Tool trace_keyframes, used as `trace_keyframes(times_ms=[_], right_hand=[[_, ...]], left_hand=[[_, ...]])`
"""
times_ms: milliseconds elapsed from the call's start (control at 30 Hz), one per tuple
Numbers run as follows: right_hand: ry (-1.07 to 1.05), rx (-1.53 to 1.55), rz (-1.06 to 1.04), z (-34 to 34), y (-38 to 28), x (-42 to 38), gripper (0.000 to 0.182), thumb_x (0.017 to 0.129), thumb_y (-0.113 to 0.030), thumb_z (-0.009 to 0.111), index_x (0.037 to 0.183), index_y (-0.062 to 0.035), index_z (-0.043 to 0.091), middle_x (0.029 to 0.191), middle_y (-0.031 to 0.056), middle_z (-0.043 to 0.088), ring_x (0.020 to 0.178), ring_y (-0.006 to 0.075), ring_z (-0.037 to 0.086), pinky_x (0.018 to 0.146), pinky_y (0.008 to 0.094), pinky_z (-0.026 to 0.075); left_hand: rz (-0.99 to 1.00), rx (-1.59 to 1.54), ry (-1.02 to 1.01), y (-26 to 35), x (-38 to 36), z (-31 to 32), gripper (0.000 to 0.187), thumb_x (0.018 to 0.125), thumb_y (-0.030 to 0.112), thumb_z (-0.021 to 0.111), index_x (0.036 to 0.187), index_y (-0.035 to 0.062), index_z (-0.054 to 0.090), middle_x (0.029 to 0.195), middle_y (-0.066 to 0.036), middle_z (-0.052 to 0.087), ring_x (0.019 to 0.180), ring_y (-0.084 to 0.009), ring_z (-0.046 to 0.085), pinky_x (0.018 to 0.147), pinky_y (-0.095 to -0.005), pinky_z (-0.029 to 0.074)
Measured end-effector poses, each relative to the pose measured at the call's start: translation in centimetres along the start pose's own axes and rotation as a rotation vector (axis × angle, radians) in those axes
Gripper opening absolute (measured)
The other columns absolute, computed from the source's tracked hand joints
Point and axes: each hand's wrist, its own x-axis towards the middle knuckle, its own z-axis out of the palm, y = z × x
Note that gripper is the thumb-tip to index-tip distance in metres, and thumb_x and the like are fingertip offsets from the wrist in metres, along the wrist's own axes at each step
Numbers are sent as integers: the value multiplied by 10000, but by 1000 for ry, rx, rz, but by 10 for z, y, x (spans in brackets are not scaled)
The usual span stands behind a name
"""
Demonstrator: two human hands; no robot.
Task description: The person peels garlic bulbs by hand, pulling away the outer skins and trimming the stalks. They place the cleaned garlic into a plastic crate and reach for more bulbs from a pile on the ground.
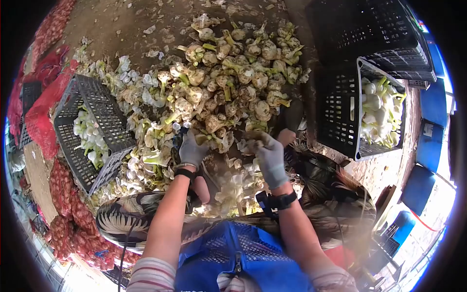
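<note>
A large heap of untrimmed garlic bulbs (243,73) with green stem stubs lies in front of the person. My left hand (192,150), in a pale glove, is at the heap's near edge with its fingers curled; whatever they hold is too small to make out. Gloved too, my right hand (268,153) is blurred, its fingers curled round a brownish garlic bulb (258,139) at the near right of the heap. Loose peeled skins (146,131) spread left of the heap and between the legs.
Black crates of cleaned white garlic stand tilted at left (104,131) and at right (357,112). Another black crate (374,34) is at the upper right. Red mesh sacks (46,121) line the left side. Blue containers (419,185) stand far right.
</note>
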Motion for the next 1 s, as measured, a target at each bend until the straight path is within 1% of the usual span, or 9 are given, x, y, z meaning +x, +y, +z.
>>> trace_keyframes(times_ms=[100, 200, 267, 367, 467, 633, 700, 800, 1000], right_hand=[[-103, -688, -413, 23, 5, -4, 362, 794, -60, 632, 1153, -12, 633, 1039, 143, 648, 934, 278, 628, 863, 340, 490], [-166, -680, -491, 30, 26, -2, 361, 789, -78, 643, 1141, -4, 629, 978, 146, 642, 898, 300, 628, 831, 349, 498], [-109, -542, -375, 26, 26, -7, 266, 863, -127, 655, 1094, 3, 642, 915, 111, 663, 813, 240, 645, 755, 332, 519], [-205, -65, -13, 25, -22, -35, 284, 983, -299, 613, 1003, -21, 665, 819, -3, 656, 710, 60, 607, 634, 237, 507], [-180, 41, 34, 20, -29, -50, 290, 969, -301, 636, 987, -15, 675, 815, -11, 655, 721, 50, 583, 640, 229, 491], [-115, -183, -385, 32, -18, -69, 171, 956, -103, 590, 978, 49, 665, 807, -12, 655, 753, 41, 529, 660, 242, 469], [-152, -240, -388, 24, -29, -81, 165, 948, -92, 591, 977, 53, 664, 809, 0, 662, 750, 44, 540, 654, 245, 475], [-214, -260, -396, 14, -34, -89, 157, 942, -84, 591, 988, 51, 657, 816, 19, 669, 725, 56, 567, 622, 249, 489], [-376, 35, -89, 4, -49, -86, 266, 943, -83, 593, 1191, 13, 604, 896, 35, 668, 649, 88, 625, 527, 227, 507]], left_hand=[[-14, -241, -98, 41, -24, -35, 465, 744, 294, 754, 1139, 96, 608, 1072, -166, 670, 985, -363, 652, 843, -427, 526], [308, -295, -8, 78, -56, -63, 462, 755, 231, 745, 1175, 104, 600, 1093, -170, 662, 977, -372, 654, 848, -422, 527], [276, -264, -64, 92, -75, -87, 492, 764, 196, 734, 1222, 96, 585, 1126, -167, 639, 1022, -359, 641, 878, -411, 518], [577, -609, -35, 92, -91, -97, 569, 774, 208, 750, 1285, 63, 548, 1169, -160, 566, 1077, -326, 586, 909, -384, 492], [590, -463, 130, 106, -112, -114, 588, 768, 185, 763, 1294, 54, 536, 1182, -157, 559, 1055, -328, 586, 901, -383, 490], [640, -472, 161, 109, -129, -105, 601, 776, 158, 773, 1308, 35, 522, 1184, -137, 566, 1058, -283, 587, 881, -366, 501], [507, -966, -62, 113, -133, -107, 532, 841, 111, 692, 1327, 3, 505, 1177, -91, 572, 1012, -189, 589, 869, -318, 503], [250, -1058, -276, 115, -136, -127, 481, 882, 64, 595, 1345, -19, 491, 1154, -62, 575, 964, -119, 575, 863, -268, 491], [384, -924, -164, 119, -138, -118, 434, 942, 183, 548, 1322, -22, 511, 1070, -76, 615, 906, -115, 588, 839, -260, 492]])
